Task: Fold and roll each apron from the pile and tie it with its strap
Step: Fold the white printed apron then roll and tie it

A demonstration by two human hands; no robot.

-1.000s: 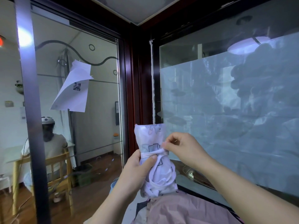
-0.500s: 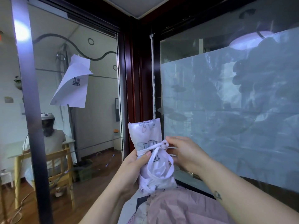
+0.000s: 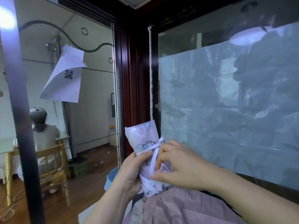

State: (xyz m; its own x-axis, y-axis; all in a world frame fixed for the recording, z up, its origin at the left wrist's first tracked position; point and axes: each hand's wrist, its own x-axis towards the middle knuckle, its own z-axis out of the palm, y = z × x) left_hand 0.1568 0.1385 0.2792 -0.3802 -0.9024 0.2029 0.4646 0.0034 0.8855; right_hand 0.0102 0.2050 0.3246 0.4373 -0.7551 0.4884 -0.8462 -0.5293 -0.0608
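1. Background: dark red-brown frame [image 3: 129, 78] at a corner between two glass panels; frosted film [image 3: 226, 110] over the right panel; thin white cord [image 3: 151, 78] hanging down the frame edge.
2. Left panel: curled sheet of paper [image 3: 64, 78] stuck on the glass; beyond the glass, seated person [image 3: 43, 135] on a wooden chair [image 3: 53, 159] at a table, seen from behind.
3. Rolled apron [image 3: 142, 136]: white, printed, held upright in mid-air in front of the frame, upper end free, lower end between both hands.
4. Strap [image 3: 153, 147]: white, wrapped once around the middle of the roll, knotted at the right side; loose loops hanging below the knot down to the bottom of the roll.
5. Left hand [image 3: 129, 173]: closed around the lower left side of the roll, thumb pressed across the front just under the wrapped strap.
6. Right hand [image 3: 181, 165]: against the right side of the roll, fingers curled inward over the hanging strap loops, thumb low on the roll; pinch on the strap itself not clearly visible.
7. Below the hands: pink crumpled fabric [image 3: 186, 207] of the pile, just under the roll's lower end; contact cannot be told. Blue object [image 3: 110, 180] partly visible behind the left wrist.
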